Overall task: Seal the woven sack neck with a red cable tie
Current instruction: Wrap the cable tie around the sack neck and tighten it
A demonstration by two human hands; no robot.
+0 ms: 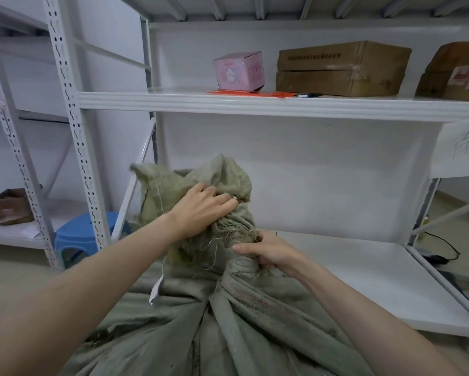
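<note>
Sacking job, noted from close by. Large grey-green woven sack bulges in front of a white metal shelving unit; cloth dirty and frayed, loose threads hanging near the top. Person's left hand is up on the slack mouth of the sack, fingers curled into the bunched cloth and gripping it. Person's right hand sits lower, clasped round the gathered neck, thumb stretched across the near side, fingers mostly hidden behind the twist. Neck is squeezed narrow under that grip; above it the cloth flares out in floppy folds. Both forearms bare. Thin red cable ties lie flat on the middle shelf, well apart from both hands, just in front of a small pink cardboard box, with a black marker pen just beside their right end. Further right on the same shelf: a long brown cardboard carton, then a second taped brown carton cut off by the edge of view. Sheet of white paper with handwriting hangs from the shelf edge at far right. Blue plastic stool stands on the floor to the left, behind an upright of the shelving.
</note>
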